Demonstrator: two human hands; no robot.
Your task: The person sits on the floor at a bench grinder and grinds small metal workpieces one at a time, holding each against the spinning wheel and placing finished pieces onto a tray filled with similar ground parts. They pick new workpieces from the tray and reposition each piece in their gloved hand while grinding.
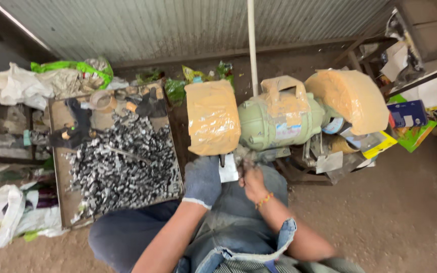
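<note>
In the head view, the floor (405, 212) was bare packed dirt, with a corrugated wall (178, 25) behind. A green grinder (279, 121), its wheels taped in brown, stood on the ground. The gloved left hand (202, 179) and bare right hand (253, 182) pinched a small metal piece (228, 169) at the left wheel (212, 117). A tray (61, 187) of metal parts (122, 162) lay left, among bags (16, 86).

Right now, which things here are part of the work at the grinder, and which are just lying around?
In use:
left hand, in a grey glove
right hand, bare
bench grinder with taped wheel covers
tray heaped with small metal pieces

Lying about:
white bags
green wrappers
blue box
cardboard scraps
</note>
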